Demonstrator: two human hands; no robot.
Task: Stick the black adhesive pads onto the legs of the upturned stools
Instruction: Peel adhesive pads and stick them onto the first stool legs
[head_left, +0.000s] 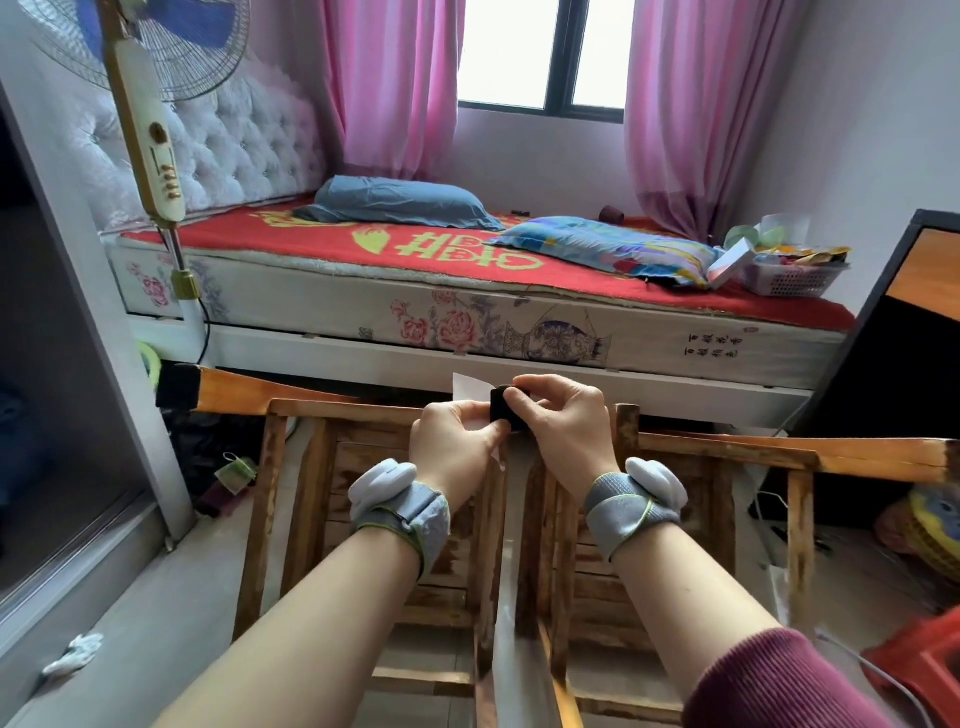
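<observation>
Two upturned wooden stools stand side by side on the floor, the left stool (291, 467) and the right stool (727, 467). One leg at the far left (228, 392) carries a black pad (175, 387) on its end. Above the gap between the stools, both hands work on a small black adhesive pad (500, 408) with white backing paper (470, 387) behind it. My left hand (454, 441) pinches the paper and pad from below. My right hand (563, 421) pinches the pad from above with thumb and fingers. Grey wrist straps sit on both wrists.
A bed (467, 306) with a red cover runs across just behind the stools. A standing fan (150, 156) is at the left, a dark panel (893, 332) leans at the right, and a red plastic item (930, 660) lies at the lower right.
</observation>
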